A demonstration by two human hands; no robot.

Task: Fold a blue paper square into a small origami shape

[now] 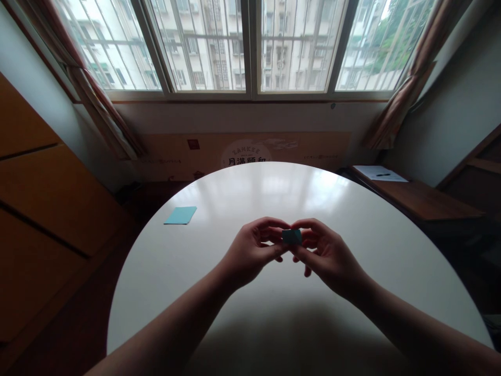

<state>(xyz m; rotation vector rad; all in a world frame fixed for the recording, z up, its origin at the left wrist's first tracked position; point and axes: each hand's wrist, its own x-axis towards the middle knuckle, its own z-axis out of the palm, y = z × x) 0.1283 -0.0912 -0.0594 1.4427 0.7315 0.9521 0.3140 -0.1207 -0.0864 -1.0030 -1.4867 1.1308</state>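
Observation:
A small folded piece of teal paper point(291, 237) is held up above the white round table point(168, 292), near the middle of the view. My left hand point(258, 245) pinches its left side between thumb and fingers. On the other side, my right hand point(326, 250) grips it the same way, so the fingertips of both hands nearly meet. Some lower fingers hang loose beneath the paper. A flat light-blue stack or sheet of square paper point(180, 215) lies on the table to the left, apart from both hands.
Behind the table is a barred window point(250, 47) with curtains point(94, 104) on either side. To the right stands a brown wooden surface point(430, 201) bearing white paper point(371, 173) and a dark pen point(385, 175). An orange-brown cabinet point(39, 193) stands at left.

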